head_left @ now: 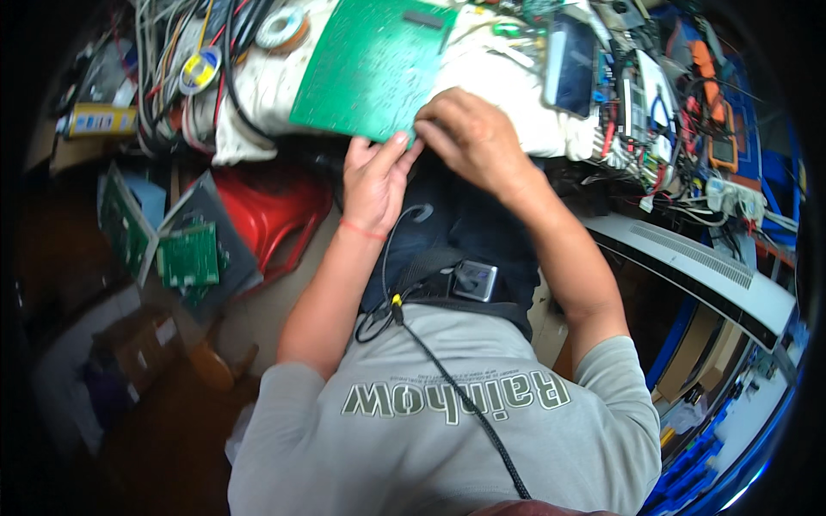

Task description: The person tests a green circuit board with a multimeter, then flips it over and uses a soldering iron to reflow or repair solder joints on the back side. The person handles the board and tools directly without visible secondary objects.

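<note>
A large green circuit board (366, 64) lies tilted over the white cloth on the bench, its near corner jutting past the edge toward me. My left hand (376, 176) pinches that near corner between thumb and fingers. Bent over the same corner from the right, my right hand (469, 138) has its thumb and fingertips drawn together at the board's edge. Whatever those right fingertips hold, if anything, is too small to make out. A dark rectangular part sits near the board's far right edge.
Left on the bench are a solder spool (200, 70), a wire reel (282, 30) and hanging cables. A phone (570, 64) lies right of the board, beside cluttered tools and an orange multimeter (723, 142). Below left stand a red stool (271, 211) and more circuit boards (189, 255).
</note>
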`<state>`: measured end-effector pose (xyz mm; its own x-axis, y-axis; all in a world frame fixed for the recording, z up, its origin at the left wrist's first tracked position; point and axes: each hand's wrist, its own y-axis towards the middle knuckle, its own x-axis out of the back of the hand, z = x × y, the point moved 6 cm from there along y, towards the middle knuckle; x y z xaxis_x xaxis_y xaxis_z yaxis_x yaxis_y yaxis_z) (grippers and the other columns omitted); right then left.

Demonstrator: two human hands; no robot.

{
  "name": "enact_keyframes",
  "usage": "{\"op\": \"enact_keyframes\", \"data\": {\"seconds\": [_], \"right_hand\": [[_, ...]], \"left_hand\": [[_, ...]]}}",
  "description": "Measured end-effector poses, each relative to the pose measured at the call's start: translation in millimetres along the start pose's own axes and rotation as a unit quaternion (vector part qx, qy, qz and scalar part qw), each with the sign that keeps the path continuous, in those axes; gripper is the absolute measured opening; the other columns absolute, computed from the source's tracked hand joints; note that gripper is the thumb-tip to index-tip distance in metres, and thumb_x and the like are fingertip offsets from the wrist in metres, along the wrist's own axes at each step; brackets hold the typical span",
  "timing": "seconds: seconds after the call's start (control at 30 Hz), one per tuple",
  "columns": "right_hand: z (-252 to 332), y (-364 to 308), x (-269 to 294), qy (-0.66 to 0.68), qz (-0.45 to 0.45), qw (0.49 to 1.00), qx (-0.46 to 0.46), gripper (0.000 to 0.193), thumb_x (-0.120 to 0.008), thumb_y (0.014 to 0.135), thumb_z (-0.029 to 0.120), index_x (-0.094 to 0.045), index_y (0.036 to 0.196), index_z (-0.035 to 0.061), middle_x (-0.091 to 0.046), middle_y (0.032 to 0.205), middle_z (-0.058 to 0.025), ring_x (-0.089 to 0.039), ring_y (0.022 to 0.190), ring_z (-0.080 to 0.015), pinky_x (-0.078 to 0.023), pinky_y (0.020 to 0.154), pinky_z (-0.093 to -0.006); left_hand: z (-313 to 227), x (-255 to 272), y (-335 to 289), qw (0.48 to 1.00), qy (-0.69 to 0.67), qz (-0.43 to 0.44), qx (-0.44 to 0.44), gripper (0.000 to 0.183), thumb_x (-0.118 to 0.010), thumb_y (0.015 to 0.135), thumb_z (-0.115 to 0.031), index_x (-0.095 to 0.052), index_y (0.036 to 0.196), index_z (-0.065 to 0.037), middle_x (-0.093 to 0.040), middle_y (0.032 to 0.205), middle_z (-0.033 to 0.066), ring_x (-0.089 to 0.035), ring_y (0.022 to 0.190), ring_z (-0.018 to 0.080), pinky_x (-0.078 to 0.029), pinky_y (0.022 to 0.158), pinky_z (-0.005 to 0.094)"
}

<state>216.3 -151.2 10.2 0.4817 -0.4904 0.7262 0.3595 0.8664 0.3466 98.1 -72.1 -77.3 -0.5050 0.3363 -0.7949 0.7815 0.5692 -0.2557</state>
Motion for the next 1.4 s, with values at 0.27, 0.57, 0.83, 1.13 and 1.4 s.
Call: {"op": "enact_keyframes", "data": {"seconds": [0.27,0.57,0.83,1.13,1.4], "right_hand": [[-25,18,59,0.08,-0.09,0.988,-0.092,0.025,-0.076,0.092,0.021,-0.072,0.111,0.005,-0.072,0.102,-0.0092,-0.071,0.09,-0.0245,-0.057,0.08,-0.0363],[-276,55,228,0.669,-0.366,0.625,-0.166,0.039,-0.049,0.109,0.026,-0.051,0.127,-0.009,-0.066,0.111,-0.0198,-0.065,0.093,-0.024,-0.057,0.079,-0.0322],[-449,101,279,0.772,-0.43,0.436,-0.171,0.057,-0.04,0.111,0.029,-0.028,0.154,-0.0077,-0.048,0.143,-0.0321,-0.058,0.124,-0.0454,-0.06,0.097,-0.0486],[-463,127,292,0.738,-0.528,0.342,-0.244,0.04,-0.033,0.114,0.026,-0.043,0.145,0.0026,-0.053,0.136,-0.0205,-0.061,0.117,-0.0397,-0.062,0.094,-0.0526],[-464,125,309,0.71,-0.518,0.438,-0.189,0.032,-0.046,0.109,0.026,-0.058,0.129,0.004,-0.065,0.122,-0.0158,-0.065,0.111,-0.0338,-0.059,0.09,-0.046]], "left_hand": [[0,-5,3,0.998,-0.022,0.034,0.044,0.043,-0.055,0.103,0.005,-0.05,0.145,-0.003,-0.062,0.138,0.0125,-0.062,0.128,0.0247,-0.053,0.112,0.0381],[4,2,7,0.998,-0.001,0.01,0.061,0.04,-0.06,0.101,0.004,-0.053,0.14,0.001,-0.066,0.129,0.0155,-0.069,0.117,0.0269,-0.061,0.098,0.0352],[2,9,5,0.997,0.012,0.025,0.069,0.04,-0.056,0.103,0.001,-0.051,0.143,0.0,-0.066,0.132,0.0159,-0.067,0.12,0.0283,-0.058,0.101,0.0375],[4,16,0,0.996,0.014,-0.015,0.088,0.046,-0.061,0.1,0.0,-0.05,0.145,-0.001,-0.064,0.132,0.0171,-0.067,0.118,0.0277,-0.058,0.099,0.0372],[2,16,2,0.995,0.028,-0.015,0.091,0.043,-0.063,0.098,0.002,-0.053,0.14,0.0,-0.065,0.128,0.0169,-0.067,0.115,0.0279,-0.059,0.098,0.0381]]}}
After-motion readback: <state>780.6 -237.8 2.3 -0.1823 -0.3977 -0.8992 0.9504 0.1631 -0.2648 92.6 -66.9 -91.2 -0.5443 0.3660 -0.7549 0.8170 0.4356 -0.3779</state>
